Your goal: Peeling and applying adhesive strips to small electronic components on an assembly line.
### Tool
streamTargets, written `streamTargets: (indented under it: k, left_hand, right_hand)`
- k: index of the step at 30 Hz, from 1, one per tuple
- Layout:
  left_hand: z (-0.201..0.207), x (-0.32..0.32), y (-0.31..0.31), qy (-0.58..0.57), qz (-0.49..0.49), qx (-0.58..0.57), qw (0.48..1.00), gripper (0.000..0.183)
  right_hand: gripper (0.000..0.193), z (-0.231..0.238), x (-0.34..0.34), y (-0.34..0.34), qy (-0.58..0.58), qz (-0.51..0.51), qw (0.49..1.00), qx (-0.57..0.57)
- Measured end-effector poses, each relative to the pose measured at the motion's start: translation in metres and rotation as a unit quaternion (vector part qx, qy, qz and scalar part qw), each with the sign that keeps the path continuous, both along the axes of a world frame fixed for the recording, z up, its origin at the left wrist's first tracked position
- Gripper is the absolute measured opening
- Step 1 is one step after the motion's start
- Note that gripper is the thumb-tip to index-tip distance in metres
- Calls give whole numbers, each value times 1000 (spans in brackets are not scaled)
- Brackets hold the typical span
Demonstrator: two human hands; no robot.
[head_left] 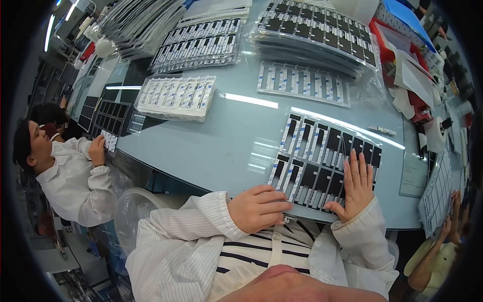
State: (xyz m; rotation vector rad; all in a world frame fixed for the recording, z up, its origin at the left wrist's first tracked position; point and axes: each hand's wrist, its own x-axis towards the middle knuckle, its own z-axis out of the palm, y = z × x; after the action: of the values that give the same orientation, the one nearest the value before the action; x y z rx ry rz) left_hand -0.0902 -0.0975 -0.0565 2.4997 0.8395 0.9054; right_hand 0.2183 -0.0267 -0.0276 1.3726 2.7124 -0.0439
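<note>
On the table in front of me lies a sheet of black rectangular parts (pixel 323 172) in rows. White strips with blue marks (pixel 303 140) cover several of the parts on its left side. My right hand (pixel 356 191) rests flat on the sheet's right half, fingers stretched out and thumb apart. At the lower left corner of the sheet is my left hand (pixel 259 207), its fingers bent and pressed together. What those fingers hold, if anything, is hidden. Beyond the sheet is a clear tray of white and blue strips (pixel 303 84).
Stacked part sheets (pixel 317 30) and more trays (pixel 198 45) stand at the back. A pile of white trays (pixel 176 95) sits left of centre. At right are a red bin (pixel 390 38) and a tape roll (pixel 438 132). A co-worker (pixel 75 171) works at the left.
</note>
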Motion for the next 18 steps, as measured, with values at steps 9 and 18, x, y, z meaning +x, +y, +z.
streamTargets:
  k: [9,18]
  left_hand:
    - [2,-2,4,-2,4,16,1000,24]
    - [11,-9,12,6,0,14,1000,21]
  right_hand:
    - [114,-1,-8,-9,-16,8,1000,9]
    - [118,2,-18,-11,-10,-16,1000,5]
